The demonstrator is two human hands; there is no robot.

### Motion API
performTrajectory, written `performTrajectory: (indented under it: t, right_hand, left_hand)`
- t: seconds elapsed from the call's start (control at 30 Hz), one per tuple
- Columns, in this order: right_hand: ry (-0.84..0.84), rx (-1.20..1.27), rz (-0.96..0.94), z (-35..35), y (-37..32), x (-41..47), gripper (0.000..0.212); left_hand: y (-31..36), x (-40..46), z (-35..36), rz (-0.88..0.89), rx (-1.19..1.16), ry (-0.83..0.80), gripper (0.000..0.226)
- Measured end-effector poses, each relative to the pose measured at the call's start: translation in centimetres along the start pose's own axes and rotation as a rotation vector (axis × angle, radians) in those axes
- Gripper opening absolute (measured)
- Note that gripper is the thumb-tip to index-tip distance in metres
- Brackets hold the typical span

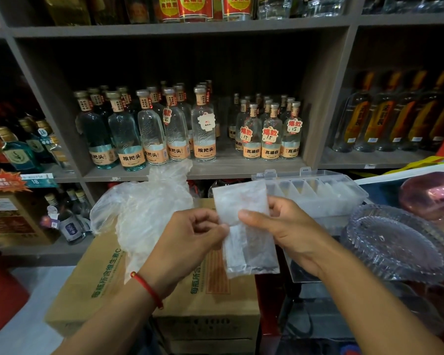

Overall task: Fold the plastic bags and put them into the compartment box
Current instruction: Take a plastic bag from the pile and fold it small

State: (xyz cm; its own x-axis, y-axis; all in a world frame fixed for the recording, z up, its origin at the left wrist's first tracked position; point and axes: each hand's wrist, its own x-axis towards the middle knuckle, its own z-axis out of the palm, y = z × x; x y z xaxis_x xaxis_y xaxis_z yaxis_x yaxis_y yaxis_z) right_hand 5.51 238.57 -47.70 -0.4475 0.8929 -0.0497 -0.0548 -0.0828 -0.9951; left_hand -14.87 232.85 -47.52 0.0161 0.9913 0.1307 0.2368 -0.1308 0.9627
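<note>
Folded plastic bag (244, 226) pinched upright between left hand (190, 242) and right hand (282, 226), just in front of the open compartment box (315, 193). Slippery film, likely to spring open if either pinch loosens. Loose bags (144, 213) heaped on the cardboard box (92, 283).

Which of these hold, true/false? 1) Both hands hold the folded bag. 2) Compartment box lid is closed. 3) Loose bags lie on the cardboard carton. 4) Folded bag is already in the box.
1) True: the left hand and right hand pinch the folded bag.
2) False: the compartment box is open, its dividers showing.
3) True: the loose bags lie on the cardboard carton.
4) False: it is held in front of the box.
</note>
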Motion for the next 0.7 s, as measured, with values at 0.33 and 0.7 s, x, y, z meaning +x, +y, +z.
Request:
performTrajectory:
  t: [0.33,0.7]
  right_hand:
    - [0.090,0.011,0.059,0.4,0.7,0.2,0.037]
    - [0.021,-0.100,0.039,-1.3,0.0,-0.1,0.019]
  left_hand:
    - [0.1,0.0,0.2,-0.049,-0.106,-0.063,0.018]
    - [-0.3,0.6,0.0,-0.063,-0.137,0.098,0.005]
